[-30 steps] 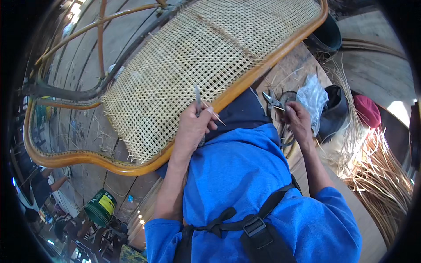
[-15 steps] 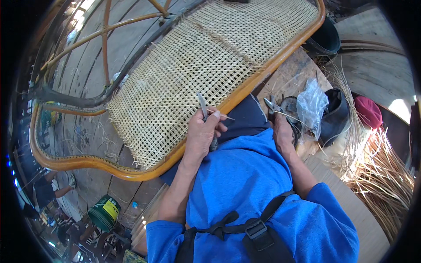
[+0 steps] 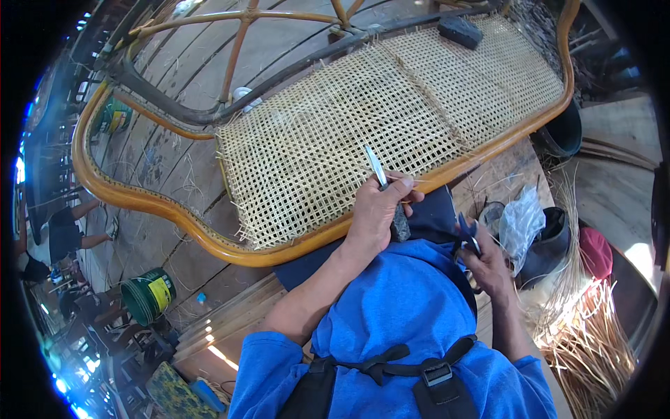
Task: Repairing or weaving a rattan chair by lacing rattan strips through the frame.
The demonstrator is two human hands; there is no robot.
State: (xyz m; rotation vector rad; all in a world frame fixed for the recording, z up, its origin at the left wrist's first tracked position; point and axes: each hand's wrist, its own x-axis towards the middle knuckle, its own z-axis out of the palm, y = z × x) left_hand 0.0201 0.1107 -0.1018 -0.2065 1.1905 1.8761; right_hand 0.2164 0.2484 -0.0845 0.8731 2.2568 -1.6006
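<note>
My left hand (image 3: 377, 213) is closed around a knife (image 3: 377, 167), its pale blade pointing up over the woven cane panel (image 3: 328, 119) and its dark handle below the fist. A thin cane strip (image 3: 419, 182) sticks out by the thumb of the same hand. The panel lies on a curved, varnished rattan frame (image 3: 293, 251), whose near rail passes over my lap. On the right, my right hand (image 3: 488, 262) is closed on pliers (image 3: 469, 234), dark with a bit of bright metal; the fingers hide part of them.
A dark block (image 3: 460, 32) rests on the panel's far part. Right of me are a clear plastic bag (image 3: 522, 223), a black container (image 3: 551, 241), a red cloth item (image 3: 595, 253) and bundled cane strips (image 3: 586, 342). A green bucket (image 3: 148, 297) stands on the plank floor at left.
My right hand has lifted the pliers from the bench and drawn them toward my body. The left hand still grips the knife. The whole view has shifted, so the panel appears farther right.
</note>
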